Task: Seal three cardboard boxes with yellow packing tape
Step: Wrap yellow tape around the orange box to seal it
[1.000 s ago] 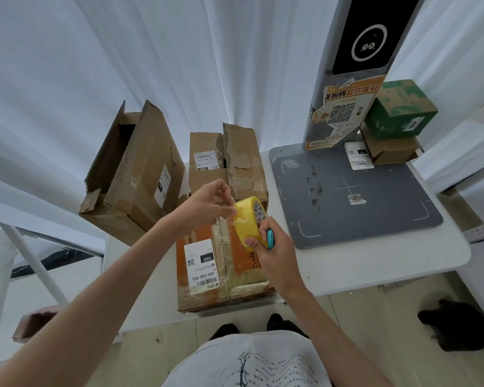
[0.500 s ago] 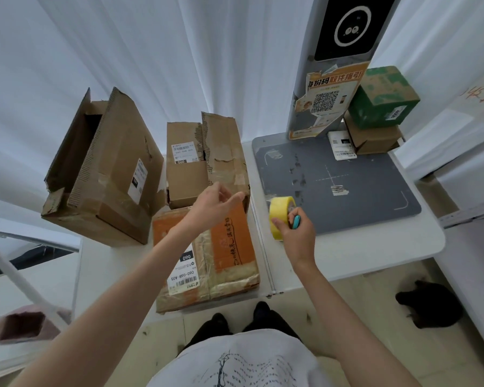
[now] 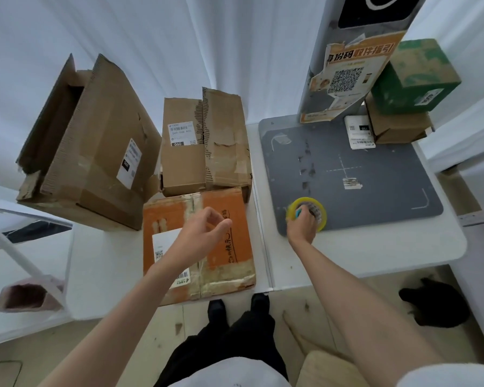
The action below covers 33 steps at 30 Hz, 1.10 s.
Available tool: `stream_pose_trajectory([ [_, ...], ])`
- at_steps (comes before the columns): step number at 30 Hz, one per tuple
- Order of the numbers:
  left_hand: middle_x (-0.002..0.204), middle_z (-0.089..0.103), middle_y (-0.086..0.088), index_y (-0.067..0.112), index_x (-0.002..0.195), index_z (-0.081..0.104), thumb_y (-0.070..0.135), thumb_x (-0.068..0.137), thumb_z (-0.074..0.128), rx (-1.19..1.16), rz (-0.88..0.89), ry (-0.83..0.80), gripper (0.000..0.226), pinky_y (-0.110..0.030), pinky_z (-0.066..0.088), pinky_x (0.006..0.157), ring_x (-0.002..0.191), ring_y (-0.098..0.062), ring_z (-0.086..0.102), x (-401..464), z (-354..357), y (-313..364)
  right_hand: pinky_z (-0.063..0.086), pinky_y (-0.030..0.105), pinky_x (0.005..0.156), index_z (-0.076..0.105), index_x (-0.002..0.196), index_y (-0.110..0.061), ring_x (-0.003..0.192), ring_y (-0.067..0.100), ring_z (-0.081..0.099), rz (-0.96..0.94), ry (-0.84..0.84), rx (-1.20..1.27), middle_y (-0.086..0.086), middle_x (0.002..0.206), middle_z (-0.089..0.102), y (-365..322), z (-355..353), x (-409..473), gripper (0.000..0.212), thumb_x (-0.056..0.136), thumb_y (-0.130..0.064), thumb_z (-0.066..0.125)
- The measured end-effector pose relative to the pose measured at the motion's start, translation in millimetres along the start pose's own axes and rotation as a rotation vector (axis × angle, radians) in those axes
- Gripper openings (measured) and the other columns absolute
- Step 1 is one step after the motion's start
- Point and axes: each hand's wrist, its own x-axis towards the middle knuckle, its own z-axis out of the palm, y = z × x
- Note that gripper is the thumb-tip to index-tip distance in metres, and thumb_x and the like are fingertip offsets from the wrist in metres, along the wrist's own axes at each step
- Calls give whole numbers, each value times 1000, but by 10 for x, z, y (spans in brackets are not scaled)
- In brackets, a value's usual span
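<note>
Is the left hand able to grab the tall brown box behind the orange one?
Probably yes. The left hand hovers empty over the orange box, and nothing stands between it and the tall brown box just beyond.

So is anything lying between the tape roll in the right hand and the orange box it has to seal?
Nothing visible. The right hand holds the yellow tape roll on the grey pad; only bare white table separates it from the orange box, below the empty left hand.

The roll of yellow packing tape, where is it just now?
The roll of yellow packing tape lies under the right hand, on the near left corner of the grey pad, right of the orange cardboard box.
</note>
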Motion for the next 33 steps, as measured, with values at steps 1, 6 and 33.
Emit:
stream_pose_trajectory([
  [1,108,65,4,20,108,61,43,100,57,-5,2,3,25,-33,56,87,98,-12,66,-13,-4,-13,49,40,80,54,104,-7,106,35,63,10,-31,4,16,111,66,15,11,11,27,88,-9,76],
  [6,108,66,6,20,109,65,39,100,59,-47,25,14,21,-27,55,83,98,-10,66,-71,-26,-32,49,40,88,48,111,-4,104,32,58,29,-44,132,15,113,59,-63,-33,-64,46,83,-19,81],
  [33,95,77,-9,6,105,76,17,87,73,-479,172,-113,21,-28,61,75,89,-25,75,-703,-492,-39,44,31,68,47,102,-19,71,10,46,-511,-696,518,-2,81,49,-901,-915,-2074,24,102,-43,50],
])
